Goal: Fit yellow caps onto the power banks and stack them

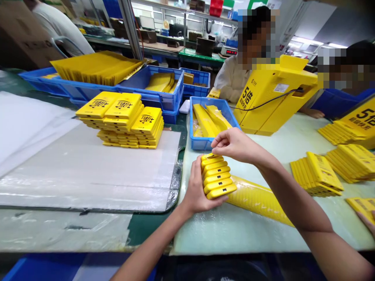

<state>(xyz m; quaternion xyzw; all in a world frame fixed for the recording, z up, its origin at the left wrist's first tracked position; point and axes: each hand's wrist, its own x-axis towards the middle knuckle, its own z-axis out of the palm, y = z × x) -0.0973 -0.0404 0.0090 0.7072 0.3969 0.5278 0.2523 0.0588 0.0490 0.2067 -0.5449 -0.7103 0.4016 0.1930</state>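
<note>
Right now I'm gripping a fanned stack of yellow power banks (218,175) in my left hand (199,187) above the pale table mat (202,234). My right hand (237,144) is hovering, fingers curled, just over the stack's top end, while a blue crate (197,143) is sitting just behind it.

The left hand (197,191) cups a stack of yellow power banks (218,176) from the side, their port ends facing up toward the camera. The right hand (234,145) hangs with curled fingers just over the top of the stack. Directly behind, at 12 o'clock, stands a blue plastic crate (203,144) holding yellow strips. Stacked power banks (129,121) sit on a plastic sheet (88,171) at 10 o'clock, and a yellow charging cabinet (272,93) stands at 1 o'clock beside a seated co-worker (231,80).
</note>
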